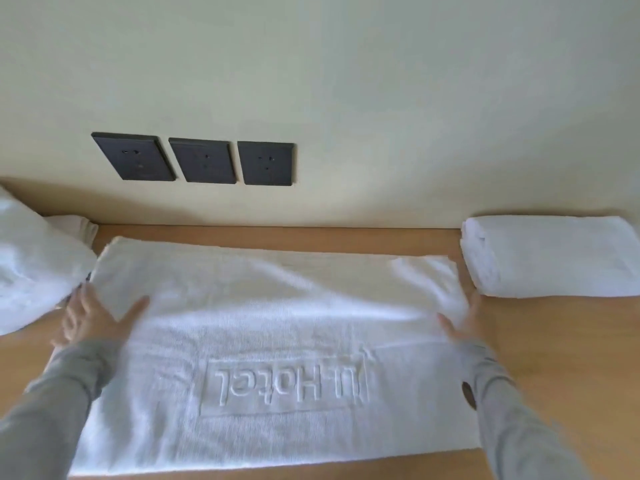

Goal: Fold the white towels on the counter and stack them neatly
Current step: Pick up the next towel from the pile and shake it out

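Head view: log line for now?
spread towel: flat | left hand: rests on left end | right hand: rests on right end | folded towel: right

We reach both arms forward, well apart, in grey sleeves (74, 372) down to the wrists. Our left arm (48, 417) comes in from the lower left, our right arm (516, 424) from the lower right. Our left hand (91, 318) lies palm down, fingers straight and pointing away from us, thumb (138, 305) spread toward the middle. Our right hand (465, 323) mirrors it: palm down, fingers flat, thumb turned inward. Both hands are blurred, the right more so.
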